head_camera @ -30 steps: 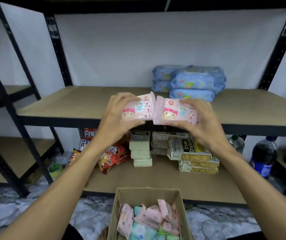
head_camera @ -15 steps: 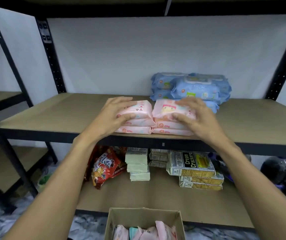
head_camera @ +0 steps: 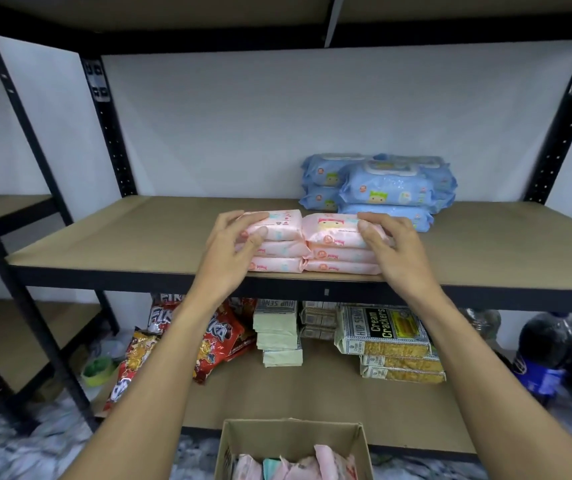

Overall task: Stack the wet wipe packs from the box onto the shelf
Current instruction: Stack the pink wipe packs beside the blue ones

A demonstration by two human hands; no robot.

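Head view, black-framed shelf (head_camera: 132,237), cardboard box (head_camera: 291,436) of packs below, blue packs (head_camera: 385,188) at the back, two three-high pink wipe stacks (head_camera: 340,255) touching at the front edge, left hand (head_camera: 229,261) grip wrapped on left top pack (head_camera: 279,223), right hand (head_camera: 400,258) grip on right top pack (head_camera: 333,232)

Stockroom or shop storage area. Black metal rack (head_camera: 104,133) with brown board shelf (head_camera: 122,233), a second like rack (head_camera: 31,143) at left, against a plain white wall; marbled floor (head_camera: 18,455). Goods held in multiples of one kind: pink wipe packs (head_camera: 340,252) in two stacks at the shelf's front edge, blue wipe packs (head_camera: 385,188) stacked behind; on the level below, cream cracker packs (head_camera: 381,330), pale green packets (head_camera: 277,337), red snack bags (head_camera: 222,337), a dark drinks bottle (head_camera: 544,344); an open cardboard box (head_camera: 291,434) of further wipe packs in front of the rack.
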